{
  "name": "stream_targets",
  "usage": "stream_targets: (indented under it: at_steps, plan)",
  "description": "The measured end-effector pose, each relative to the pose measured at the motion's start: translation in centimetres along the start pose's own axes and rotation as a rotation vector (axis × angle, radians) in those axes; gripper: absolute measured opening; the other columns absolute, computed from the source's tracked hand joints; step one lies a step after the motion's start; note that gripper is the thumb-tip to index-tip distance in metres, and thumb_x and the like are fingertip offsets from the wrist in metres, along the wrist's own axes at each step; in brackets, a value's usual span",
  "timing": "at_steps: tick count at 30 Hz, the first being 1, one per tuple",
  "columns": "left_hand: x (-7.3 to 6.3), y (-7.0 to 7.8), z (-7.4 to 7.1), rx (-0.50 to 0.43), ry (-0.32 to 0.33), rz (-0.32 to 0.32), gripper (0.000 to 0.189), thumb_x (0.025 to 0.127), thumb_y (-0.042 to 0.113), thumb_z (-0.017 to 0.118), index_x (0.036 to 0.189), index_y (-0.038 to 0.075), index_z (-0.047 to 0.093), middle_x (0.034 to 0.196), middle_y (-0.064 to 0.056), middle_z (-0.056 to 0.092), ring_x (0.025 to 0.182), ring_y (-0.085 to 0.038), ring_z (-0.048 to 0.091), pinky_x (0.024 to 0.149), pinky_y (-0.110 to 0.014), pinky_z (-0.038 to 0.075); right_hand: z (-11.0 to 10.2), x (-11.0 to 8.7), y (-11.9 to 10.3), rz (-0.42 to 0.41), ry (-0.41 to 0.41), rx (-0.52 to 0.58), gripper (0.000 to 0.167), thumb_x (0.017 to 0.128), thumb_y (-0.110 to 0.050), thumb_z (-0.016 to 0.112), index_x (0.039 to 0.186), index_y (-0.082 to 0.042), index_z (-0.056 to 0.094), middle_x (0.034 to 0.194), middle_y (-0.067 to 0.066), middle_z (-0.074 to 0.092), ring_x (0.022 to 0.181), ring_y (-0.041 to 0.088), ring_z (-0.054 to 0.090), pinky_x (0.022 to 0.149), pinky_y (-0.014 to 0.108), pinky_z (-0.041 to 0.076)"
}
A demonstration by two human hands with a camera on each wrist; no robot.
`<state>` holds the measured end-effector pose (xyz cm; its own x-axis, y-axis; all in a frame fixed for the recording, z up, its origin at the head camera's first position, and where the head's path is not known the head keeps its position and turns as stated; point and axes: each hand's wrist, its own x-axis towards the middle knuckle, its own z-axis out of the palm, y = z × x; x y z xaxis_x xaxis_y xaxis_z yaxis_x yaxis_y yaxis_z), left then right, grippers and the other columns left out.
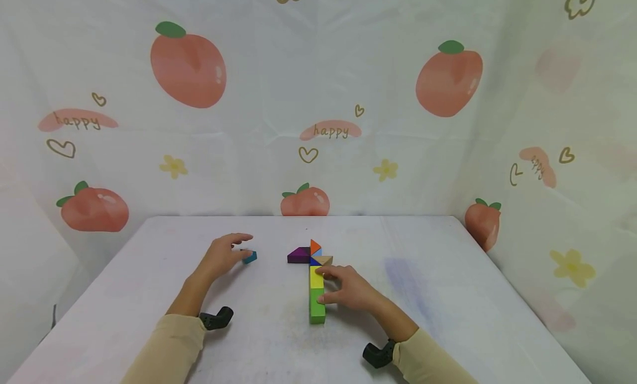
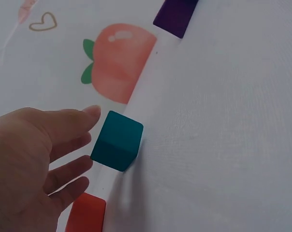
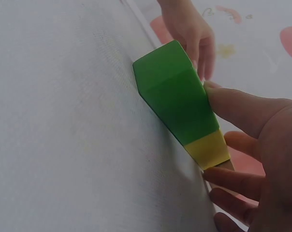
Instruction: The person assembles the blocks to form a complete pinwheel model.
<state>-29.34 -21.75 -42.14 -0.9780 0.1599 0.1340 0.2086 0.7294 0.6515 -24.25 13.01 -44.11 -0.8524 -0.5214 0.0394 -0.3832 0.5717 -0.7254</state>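
Note:
My left hand [image 1: 222, 257] is beside a teal block [image 1: 250, 257], its thumb close to the block and its fingers loosely spread. In the left wrist view a red block [image 2: 86, 215] shows below those fingers. My right hand [image 1: 350, 287] touches a row of blocks from the right, thumb at the green block [image 1: 317, 312] and index finger over the yellow block [image 1: 316, 279]. Beyond them are a dark blue piece [image 1: 314, 261], a tan triangle [image 1: 326, 259], a light blue piece [image 1: 317, 253], an orange triangle [image 1: 315, 246] and a purple block [image 1: 299, 256].
The blocks lie on a white table [image 1: 269, 340] with a faint purplish stain to the right. Behind it hangs a white cloth [image 1: 259, 113] printed with peaches. A black device [image 1: 217, 318] is worn at each wrist.

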Motion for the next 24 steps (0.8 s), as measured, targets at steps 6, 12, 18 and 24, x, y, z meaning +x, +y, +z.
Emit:
stream_targets:
  at_steps: [6,12,18,24]
  plan:
    - [-0.1,-0.4,0.1,0.032,-0.036,0.042,0.040,0.090,0.016,0.068,0.128,0.006,0.063,0.125,-0.019,0.061,0.114,-0.042,0.053,0.093,-0.055,0.045,0.0,0.0,0.0,0.001,-0.001,0.004,0.062,0.081,-0.035,0.080,0.136,-0.017,0.056,0.126,0.005,0.059,0.125,0.030,0.042,0.106,0.056,0.030]
    - [0.0,-0.9,0.3,0.060,-0.043,0.083,0.035,0.088,0.012,0.069,0.122,0.004,0.067,0.117,-0.013,0.066,0.100,-0.032,0.061,0.087,-0.049,0.049,0.0,-0.1,0.1,0.000,-0.001,0.002,0.062,0.081,-0.035,0.080,0.136,-0.017,0.056,0.127,0.005,0.059,0.126,0.031,0.042,0.106,0.057,0.030]
    - [0.1,-1.3,0.7,0.095,-0.021,0.109,0.029,0.087,0.008,0.068,0.116,0.007,0.071,0.114,-0.011,0.068,0.094,-0.025,0.061,0.084,-0.045,0.050,0.0,-0.1,-0.1,0.001,-0.008,0.007,0.063,0.082,-0.035,0.079,0.137,-0.017,0.055,0.129,0.006,0.058,0.126,0.030,0.043,0.108,0.056,0.029]
    - [-0.1,-1.0,0.8,0.092,-0.003,0.125,0.028,0.087,0.008,0.069,0.114,0.007,0.071,0.114,-0.010,0.068,0.094,-0.025,0.061,0.084,-0.044,0.050,0.0,-0.1,-0.2,0.005,-0.005,-0.005,0.062,0.082,-0.034,0.079,0.136,-0.016,0.055,0.129,0.007,0.058,0.126,0.032,0.042,0.107,0.057,0.029]
